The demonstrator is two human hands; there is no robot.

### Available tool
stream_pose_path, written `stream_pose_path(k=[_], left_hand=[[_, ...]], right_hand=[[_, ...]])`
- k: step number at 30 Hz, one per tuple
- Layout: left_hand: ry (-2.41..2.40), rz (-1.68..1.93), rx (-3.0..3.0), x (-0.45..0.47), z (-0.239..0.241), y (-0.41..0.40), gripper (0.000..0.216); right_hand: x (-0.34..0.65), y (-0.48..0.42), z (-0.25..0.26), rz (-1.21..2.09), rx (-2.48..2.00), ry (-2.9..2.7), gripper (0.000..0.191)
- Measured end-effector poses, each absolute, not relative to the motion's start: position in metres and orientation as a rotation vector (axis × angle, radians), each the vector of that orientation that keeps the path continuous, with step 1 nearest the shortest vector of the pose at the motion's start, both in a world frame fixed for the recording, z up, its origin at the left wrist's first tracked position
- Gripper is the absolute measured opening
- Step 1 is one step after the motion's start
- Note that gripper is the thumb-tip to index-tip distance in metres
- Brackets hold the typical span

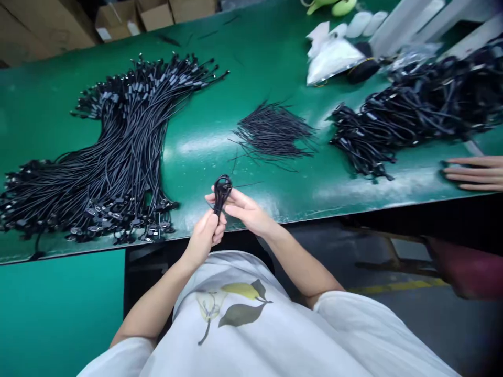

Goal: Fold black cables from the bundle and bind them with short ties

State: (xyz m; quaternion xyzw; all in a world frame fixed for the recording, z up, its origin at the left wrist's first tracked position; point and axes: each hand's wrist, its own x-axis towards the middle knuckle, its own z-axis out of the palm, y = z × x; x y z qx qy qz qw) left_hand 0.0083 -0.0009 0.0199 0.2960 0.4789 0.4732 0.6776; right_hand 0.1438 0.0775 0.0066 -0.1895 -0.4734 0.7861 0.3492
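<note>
A black cable [222, 189], folded into a small coiled bundle, is held up at the table's front edge. My left hand [206, 234] is closed around its lower end. With its fingers behind the bundle and the thumb in front, my right hand [248, 209] pinches it from the right side. Whether a thin tie is also between those fingers is too small to make out. Just beyond my hands lies a loose pile of thin black ties [275, 131]. To the left spreads a large heap of uncoiled black cables [129, 136] with connectors at both ends.
Bundled black cables [416, 107] are heaped along the right side. Another person's hand [475, 173] rests on the green table [204, 125] at the right edge. White plastic bags [334, 60] lie at the back right. Cardboard boxes [118, 21] stand behind the table at the left.
</note>
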Motion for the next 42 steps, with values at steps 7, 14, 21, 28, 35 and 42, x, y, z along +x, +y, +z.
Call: stream_pose_path(k=[7, 14, 21, 28, 35, 42], left_hand=[[0.997, 0.981, 0.612, 0.006, 0.035, -0.009, 0.041], [0.834, 0.79, 0.519, -0.003, 0.046, -0.014, 0.044], [1.312, 0.937, 0.861, -0.001, 0.031, -0.017, 0.031], [1.6, 0.934, 1.236, 0.013, -0.014, -0.006, 0.03], [1.459, 0.701, 1.458, -0.005, -0.01, -0.013, 0.036], [1.602, 0.626, 1.425, -0.032, -0.01, -0.037, 0.034]], right_hand=[[0.148, 0.088, 0.002, 2.045, -0.415, -1.493, 0.041], [0.155, 0.096, 0.017, 1.682, -0.25, -1.88, 0.02], [0.145, 0.072, 0.016, 1.68, -0.711, -1.671, 0.014], [0.14, 0.046, -0.008, 1.503, -1.013, -1.599, 0.023], [0.265, 0.134, -0.006, 0.934, -1.594, -1.579, 0.025], [0.345, 0.185, -0.027, 0.15, -2.17, -1.83, 0.031]])
